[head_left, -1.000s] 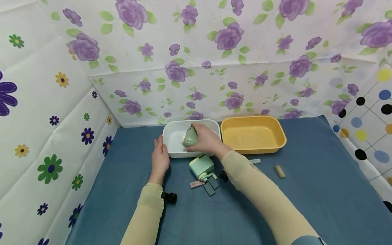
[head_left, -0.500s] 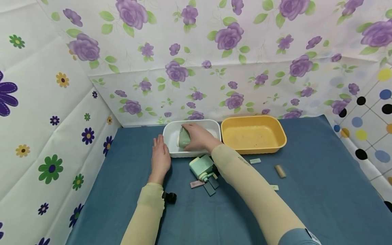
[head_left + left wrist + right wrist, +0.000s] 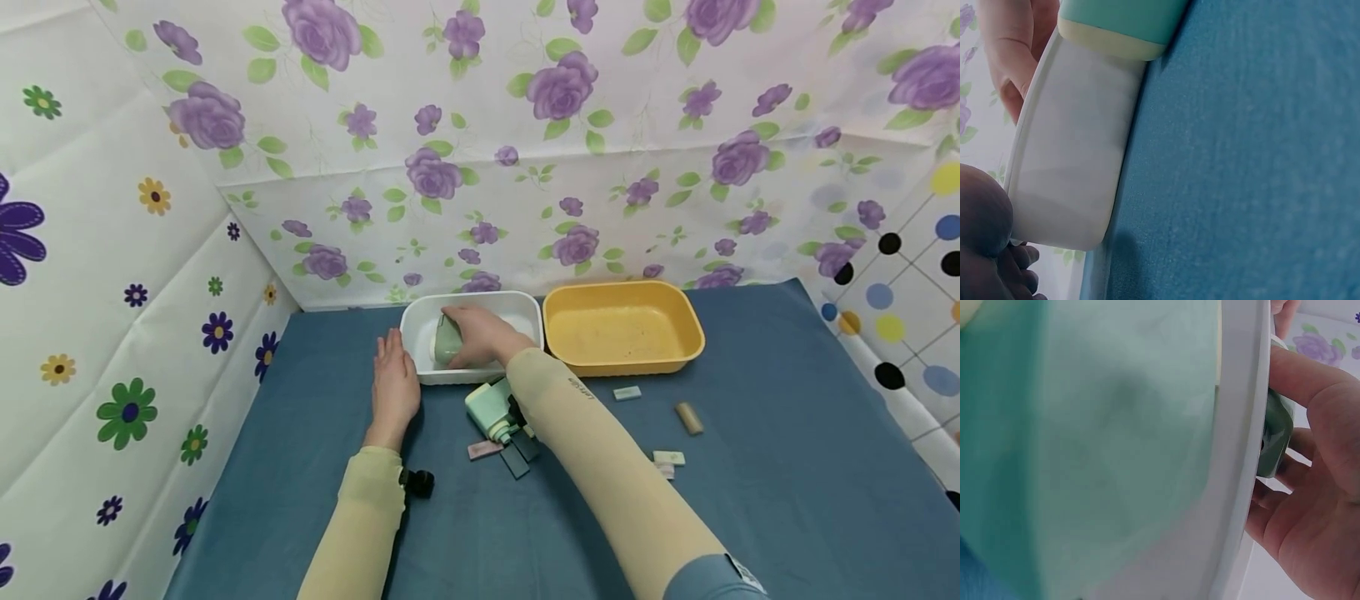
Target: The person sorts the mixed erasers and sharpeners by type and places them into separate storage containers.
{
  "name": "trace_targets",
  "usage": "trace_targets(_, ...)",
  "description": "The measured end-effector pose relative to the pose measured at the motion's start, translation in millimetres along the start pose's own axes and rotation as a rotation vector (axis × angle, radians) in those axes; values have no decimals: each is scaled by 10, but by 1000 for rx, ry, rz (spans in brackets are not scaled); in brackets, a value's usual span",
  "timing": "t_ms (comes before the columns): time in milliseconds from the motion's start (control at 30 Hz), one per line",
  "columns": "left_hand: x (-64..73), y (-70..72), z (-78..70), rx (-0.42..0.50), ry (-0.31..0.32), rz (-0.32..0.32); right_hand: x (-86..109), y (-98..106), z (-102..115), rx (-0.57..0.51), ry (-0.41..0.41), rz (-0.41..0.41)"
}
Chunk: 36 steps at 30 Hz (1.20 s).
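Note:
My right hand (image 3: 483,335) holds a sage-green, cup-shaped object (image 3: 448,340) with a pale left end, tipped on its side inside the white tub (image 3: 528,310). In the right wrist view, thumb and fingers curl round this dark green object (image 3: 1277,428) behind the tub's rim. My left hand (image 3: 394,387) rests against the tub's left side, fingers mostly straight. A mint-green pump bottle (image 3: 489,407) lies in front of the tub, partly hidden by my right forearm. The left wrist view shows the bottle's cream-edged base (image 3: 1113,40) close to the tub wall (image 3: 1072,144).
A yellow tub (image 3: 622,367) stands right beside the white one. Near the bottle lie a pink block (image 3: 484,450) and dark grey-blue blocks (image 3: 514,460). To the right are a tan cylinder (image 3: 688,418) and pale blocks (image 3: 627,393), (image 3: 669,457).
My right hand has moved left and lower into the white tub with the green object. The right forearm shifted left, uncovering pale blocks. My left hand stays at the tub's side.

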State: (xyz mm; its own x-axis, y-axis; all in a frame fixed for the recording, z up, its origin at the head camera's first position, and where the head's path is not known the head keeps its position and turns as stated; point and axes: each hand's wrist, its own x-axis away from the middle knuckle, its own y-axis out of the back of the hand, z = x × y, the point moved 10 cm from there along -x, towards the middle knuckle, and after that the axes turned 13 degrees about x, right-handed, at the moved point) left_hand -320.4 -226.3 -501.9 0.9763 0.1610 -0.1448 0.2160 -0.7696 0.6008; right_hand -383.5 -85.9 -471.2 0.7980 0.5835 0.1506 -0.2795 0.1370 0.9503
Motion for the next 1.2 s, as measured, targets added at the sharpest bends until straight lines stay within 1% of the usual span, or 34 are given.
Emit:
trace_targets(267, 15, 15, -38, -45, -10, -5, -69, -24, 98, -17, -5, 7)
trace_targets(533, 13, 15, -51, -83, -28, -12, -124, -77, 225, 44, 14, 16)
trace_targets(667, 14, 19, -50, -88, -26, -16, -146, -98, 257, 71, 7, 25)
trace_targets(767, 16, 13, -50, -94, -30, -15, -156, -125, 277, 68, 2, 43)
trace_targets(1033, 12, -5, -60, -122, -48, 2, -167, -175, 331, 19, -4, 95)
trace_targets(1200, 11, 30, -64, -128, -55, -5, -157, -220, 326, 0, -13, 127)
